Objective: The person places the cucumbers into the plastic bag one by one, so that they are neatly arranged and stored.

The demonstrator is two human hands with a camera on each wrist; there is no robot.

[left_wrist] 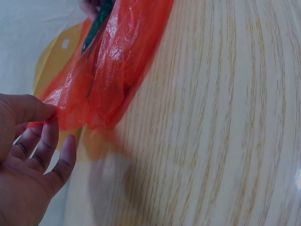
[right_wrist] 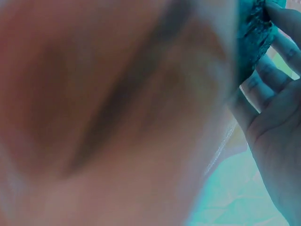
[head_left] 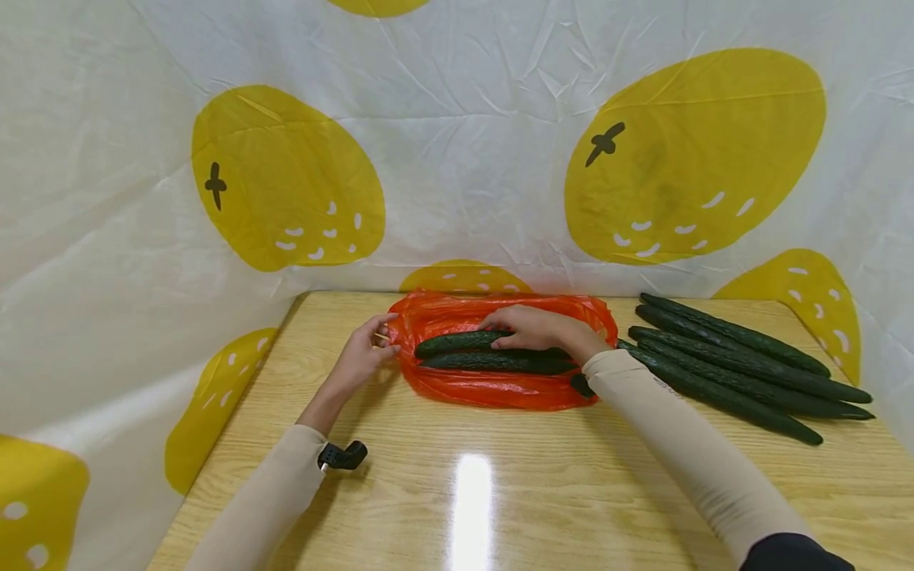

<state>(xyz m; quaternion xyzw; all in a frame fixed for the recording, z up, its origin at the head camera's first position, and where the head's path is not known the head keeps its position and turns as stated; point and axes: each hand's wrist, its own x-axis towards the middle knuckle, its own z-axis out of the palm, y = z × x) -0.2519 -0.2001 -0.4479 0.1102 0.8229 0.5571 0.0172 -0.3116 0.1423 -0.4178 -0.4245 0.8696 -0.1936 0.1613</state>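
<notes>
A red plastic bag (head_left: 493, 394) lies lengthwise on the table, its mouth spread along the top. My left hand (head_left: 360, 349) pinches the bag's left end between thumb and finger; in the left wrist view that hand (left_wrist: 33, 160) has its other fingers loosely spread. Inside the bag, my right hand (head_left: 531, 327) grips a long green cucumber (head_left: 451, 343) from above. A second cucumber (head_left: 485, 363) lies alongside it, nearer to me. Bag film blurs much of the right wrist view, where the right hand (right_wrist: 277, 117) curls around the dark cucumber (right_wrist: 251, 40).
Several cucumbers (head_left: 743, 361) lie side by side on the wooden table (head_left: 400, 507), right of the bag. A dark cucumber end (head_left: 581, 386) shows at the bag's front right. Behind hangs a white cloth (head_left: 471, 182) with yellow fruit prints.
</notes>
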